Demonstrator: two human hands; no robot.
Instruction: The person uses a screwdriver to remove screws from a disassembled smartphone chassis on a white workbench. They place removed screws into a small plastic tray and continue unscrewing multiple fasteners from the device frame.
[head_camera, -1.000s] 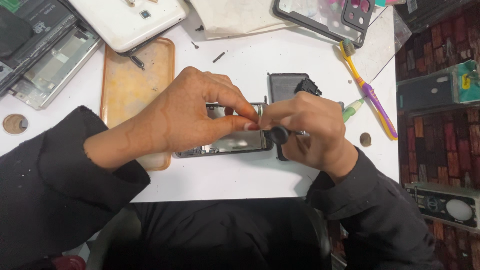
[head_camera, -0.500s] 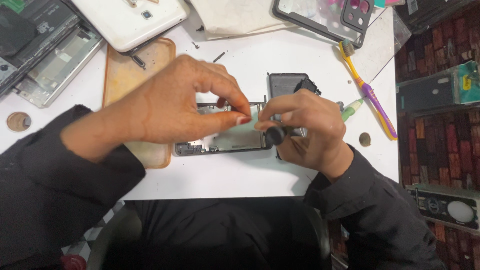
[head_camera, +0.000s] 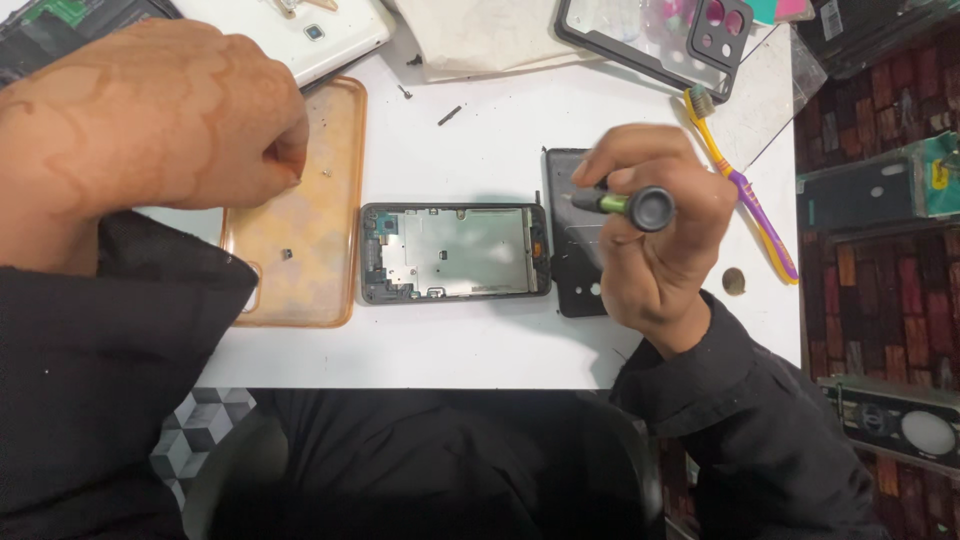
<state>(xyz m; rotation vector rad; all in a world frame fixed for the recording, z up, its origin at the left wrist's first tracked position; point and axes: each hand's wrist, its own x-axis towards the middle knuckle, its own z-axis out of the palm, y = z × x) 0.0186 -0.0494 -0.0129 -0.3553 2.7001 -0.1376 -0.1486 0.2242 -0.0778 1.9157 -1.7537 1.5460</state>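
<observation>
An opened phone frame (head_camera: 455, 252) with bare metal inside lies flat on the white table (head_camera: 480, 340). My right hand (head_camera: 655, 235) is shut on a small screwdriver (head_camera: 625, 205) with a green shaft and black cap, held just right of the frame, over a black back cover (head_camera: 578, 285). My left hand (head_camera: 175, 120) hovers over a clear orange phone case (head_camera: 300, 230) at the left, fingers pinched together near its upper edge; whether they hold a tiny part I cannot see. Small screws lie in the case.
A white phone (head_camera: 300, 30) and a dark device lie at the back left. A clear case with black rim (head_camera: 655, 40), paper, and a yellow-purple toothbrush (head_camera: 745, 190) lie at the back right. Loose screws (head_camera: 450, 115) dot the table. A coin (head_camera: 734, 281) rests near my right wrist.
My left hand has left the phone frame and moved left and up over the orange case. My right hand lifted the screwdriver off the frame and drew right. The frame now lies uncovered.
</observation>
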